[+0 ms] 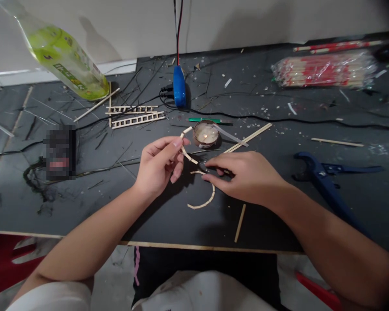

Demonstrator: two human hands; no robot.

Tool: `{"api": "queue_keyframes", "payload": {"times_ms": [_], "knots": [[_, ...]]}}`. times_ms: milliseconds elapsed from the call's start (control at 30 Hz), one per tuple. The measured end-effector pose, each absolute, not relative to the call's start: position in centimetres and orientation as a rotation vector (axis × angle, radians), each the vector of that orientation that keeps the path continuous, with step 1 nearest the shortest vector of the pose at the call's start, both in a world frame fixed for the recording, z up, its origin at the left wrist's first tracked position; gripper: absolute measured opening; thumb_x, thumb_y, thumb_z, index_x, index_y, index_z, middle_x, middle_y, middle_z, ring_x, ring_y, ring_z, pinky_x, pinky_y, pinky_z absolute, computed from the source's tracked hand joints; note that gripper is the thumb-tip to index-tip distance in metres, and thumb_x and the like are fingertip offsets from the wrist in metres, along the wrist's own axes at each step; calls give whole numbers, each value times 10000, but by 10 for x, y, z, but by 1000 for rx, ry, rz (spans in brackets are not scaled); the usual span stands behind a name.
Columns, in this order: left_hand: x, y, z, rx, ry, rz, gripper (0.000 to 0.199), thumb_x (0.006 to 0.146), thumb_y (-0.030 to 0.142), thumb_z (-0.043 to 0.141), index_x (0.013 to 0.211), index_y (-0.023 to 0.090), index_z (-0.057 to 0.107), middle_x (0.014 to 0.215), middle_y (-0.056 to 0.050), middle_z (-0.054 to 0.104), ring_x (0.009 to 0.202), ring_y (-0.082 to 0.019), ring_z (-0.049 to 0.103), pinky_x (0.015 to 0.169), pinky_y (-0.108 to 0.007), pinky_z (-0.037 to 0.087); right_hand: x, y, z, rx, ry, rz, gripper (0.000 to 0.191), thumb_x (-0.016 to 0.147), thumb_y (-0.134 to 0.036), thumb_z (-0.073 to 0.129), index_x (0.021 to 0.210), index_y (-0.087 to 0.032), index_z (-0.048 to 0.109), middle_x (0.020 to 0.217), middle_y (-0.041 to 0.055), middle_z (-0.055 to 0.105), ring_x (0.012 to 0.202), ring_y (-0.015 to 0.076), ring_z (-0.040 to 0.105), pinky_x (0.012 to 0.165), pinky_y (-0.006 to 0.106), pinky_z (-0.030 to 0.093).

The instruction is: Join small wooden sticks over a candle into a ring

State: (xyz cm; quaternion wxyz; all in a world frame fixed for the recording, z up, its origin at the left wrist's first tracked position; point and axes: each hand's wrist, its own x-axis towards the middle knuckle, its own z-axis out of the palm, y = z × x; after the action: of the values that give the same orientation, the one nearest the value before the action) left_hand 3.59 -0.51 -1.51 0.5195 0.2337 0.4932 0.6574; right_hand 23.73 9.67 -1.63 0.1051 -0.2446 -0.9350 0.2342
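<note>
Pinched between the thumb and fingers of my left hand (162,164) is a bent, jointed wooden strip (189,158). My right hand (246,175) is closed on a small dark tool (225,171), whose tip is at the strip's lower end; most of the tool is hidden by the fingers. Below the hands, a curved segmented strip (202,204) lies on the dark table (181,224). Just behind them stands a small round bowl (206,134) with pale contents. Two thin sticks (251,137) lie beside the bowl, and a short stick (240,223) rests near the front edge.
Small ladder-like wooden pieces (138,119) and a green bottle (68,65) are at the left. A blue device (179,86) with cables stands behind. On the right are blue cutters (324,181) and a wrapped stick bundle (324,70). Thin dark strands and scraps are scattered about.
</note>
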Motion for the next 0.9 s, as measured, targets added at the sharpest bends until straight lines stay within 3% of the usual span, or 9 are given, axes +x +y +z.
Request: {"api": "queue_keyframes", "payload": {"times_ms": [167, 400, 900], "knots": [[33, -4, -17, 574, 1191, 1588, 186, 887, 352, 774, 934, 172, 788, 607, 33, 597, 374, -59, 502, 316, -187, 348, 235, 94, -18, -694, -2874, 677, 201, 949, -379, 680, 1067, -262, 793, 923, 10, 779, 826, 185, 722, 678, 306, 438], [40, -9, -22, 587, 1127, 1434, 177, 876, 331, 782, 840, 158, 784, 549, 27, 569, 378, -59, 479, 342, -179, 269, 234, 94, -10, -755, -2174, 876, 201, 883, -278, 761, 1078, -233, 783, 784, -9, 735, 543, 102, 563, 530, 262, 449], [46, -13, -20, 600, 1162, 1248, 157, 871, 289, 738, 798, 151, 757, 538, 26, 559, 415, -67, 443, 395, -192, 274, 229, 87, -3, -662, -2142, 739, 60, 885, -206, 768, 904, -262, 780, 789, -18, 789, 536, 105, 625, 507, 260, 486]]}}
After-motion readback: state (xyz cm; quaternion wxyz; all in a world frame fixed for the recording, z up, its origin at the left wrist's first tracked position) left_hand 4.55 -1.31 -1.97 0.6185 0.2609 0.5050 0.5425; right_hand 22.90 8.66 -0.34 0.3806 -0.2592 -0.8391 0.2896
